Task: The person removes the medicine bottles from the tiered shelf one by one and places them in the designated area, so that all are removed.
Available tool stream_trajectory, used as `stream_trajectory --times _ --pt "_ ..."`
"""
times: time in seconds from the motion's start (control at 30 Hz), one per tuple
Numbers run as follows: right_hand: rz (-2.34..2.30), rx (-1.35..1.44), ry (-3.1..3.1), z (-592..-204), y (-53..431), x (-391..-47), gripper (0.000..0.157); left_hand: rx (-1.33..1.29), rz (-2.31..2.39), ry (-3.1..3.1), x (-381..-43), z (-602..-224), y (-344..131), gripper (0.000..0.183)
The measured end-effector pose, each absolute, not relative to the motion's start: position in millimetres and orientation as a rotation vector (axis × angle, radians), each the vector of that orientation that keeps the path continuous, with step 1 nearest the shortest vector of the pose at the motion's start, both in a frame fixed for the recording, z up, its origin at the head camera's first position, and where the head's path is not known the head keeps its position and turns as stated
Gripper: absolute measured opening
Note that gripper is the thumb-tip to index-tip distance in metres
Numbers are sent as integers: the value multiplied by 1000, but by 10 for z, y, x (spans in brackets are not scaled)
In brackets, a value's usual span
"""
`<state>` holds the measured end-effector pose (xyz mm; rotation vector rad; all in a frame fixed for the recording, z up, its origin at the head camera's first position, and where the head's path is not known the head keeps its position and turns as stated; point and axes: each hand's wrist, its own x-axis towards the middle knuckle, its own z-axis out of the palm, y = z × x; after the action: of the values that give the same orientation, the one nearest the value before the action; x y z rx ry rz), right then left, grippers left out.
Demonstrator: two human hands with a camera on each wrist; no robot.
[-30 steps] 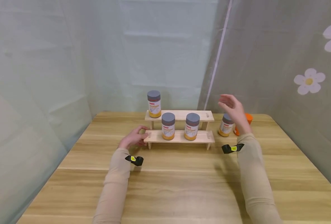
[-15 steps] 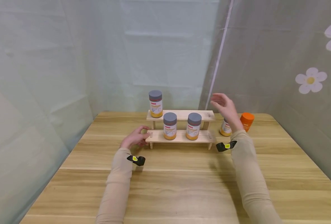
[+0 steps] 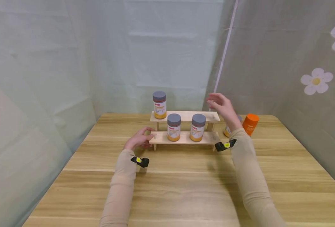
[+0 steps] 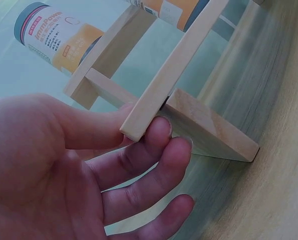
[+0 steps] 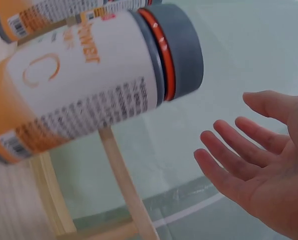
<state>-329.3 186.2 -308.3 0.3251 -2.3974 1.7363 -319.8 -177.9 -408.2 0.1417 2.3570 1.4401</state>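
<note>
My left hand [image 3: 139,138] grips the left end of the lower board of a two-step wooden rack [image 3: 182,138]. In the left wrist view, its thumb and fingers [image 4: 159,132] pinch the board's end from both faces. Two grey-capped supplement jars [image 3: 174,130] [image 3: 197,130] stand upright on the lower step. Another matching jar [image 3: 159,108] stands at the left of the upper step. My right hand [image 3: 223,108] hovers near the upper step's right end, fingers loosely bent and holding nothing. In the right wrist view, a jar [image 5: 88,80] lies beyond those fingertips, apart from them.
Right of the rack, an orange bottle [image 3: 251,124] stands on the wooden table [image 3: 178,189]. Beside it, another grey-capped jar [image 3: 227,131] is mostly hidden behind my right wrist. Pale fabric [image 3: 173,56] hangs behind the table, with a grey flowered sheet [image 3: 272,63] on the right.
My right hand has moved left, from over the table jar toward the rack's right end. Its wrist now hides more of that jar and less of the orange bottle. My left hand keeps its grip.
</note>
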Motion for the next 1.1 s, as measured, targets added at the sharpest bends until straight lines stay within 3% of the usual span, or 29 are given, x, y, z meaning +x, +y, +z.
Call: stream_trajectory --times 1.1 --pt "1977 612 -2448 -2847 1140 -3414 43 126 1412 2389 -3192 -4062 -1793 43"
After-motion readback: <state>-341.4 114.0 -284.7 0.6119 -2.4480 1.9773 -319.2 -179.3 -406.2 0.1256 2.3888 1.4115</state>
